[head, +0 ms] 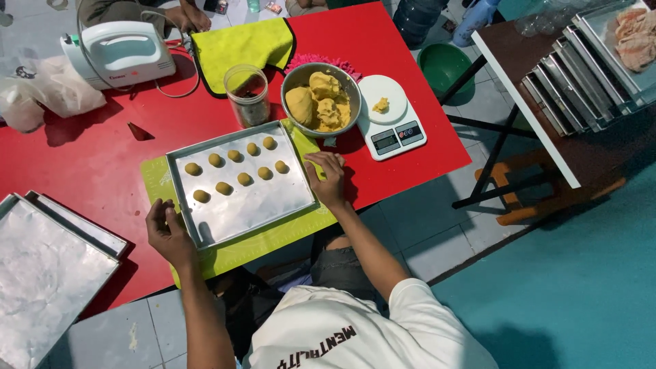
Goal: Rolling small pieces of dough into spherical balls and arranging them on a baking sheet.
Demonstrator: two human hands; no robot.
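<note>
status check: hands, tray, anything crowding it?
Left hand and right hand grip opposite edges of the baking tray. Ten dough balls in its far half. Dough bowl and plastic jar close behind.

The near half of the tray (256, 205) is left bare, with dough balls (236, 167) kept to its far half. Behind it, passage is blocked by a jar (248, 96), a bowl (321, 101) and a scale (391, 119) (all close-set). Bare desk (82, 164) lies leftward.
</note>
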